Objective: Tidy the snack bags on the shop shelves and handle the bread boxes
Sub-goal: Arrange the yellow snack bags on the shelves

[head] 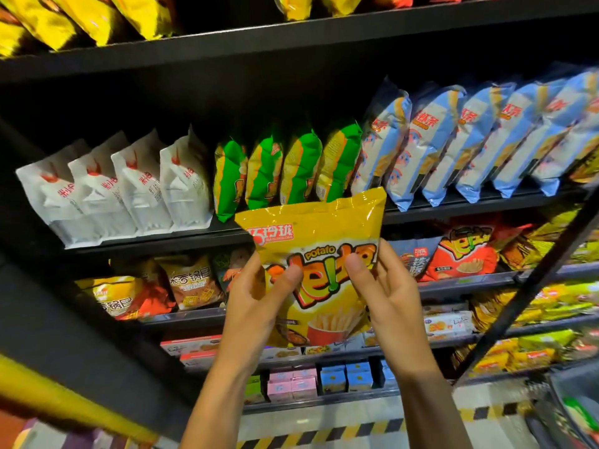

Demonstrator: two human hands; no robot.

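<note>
Several black shelves [324, 34] run across the view, tiered from top to bottom, all stocked. Top tier: yellow bags [81, 17] on the left. Next tier, left to right: white bags [129, 186], green-and-yellow bags [285, 170], light blue bags [470, 137], all standing on edge and leaning. Tier below: mixed orange, brown and red snack bags [191, 283]. Lower tiers: flat boxes, then small pink and blue cartons [334, 379] near the floor. Hazard-striped floor edge [356, 431] at the bottom.

Yellow potato-stick bag [317, 241] is held upright in mid-air, centre, in front of the shelves, its top edge overlapping the green-and-yellow row. Left hand [256, 299] grasps its lower left side, thumb across the front. Right hand [389, 293] grasps its lower right side, thumb on the front print, fingers behind the bag.
</note>
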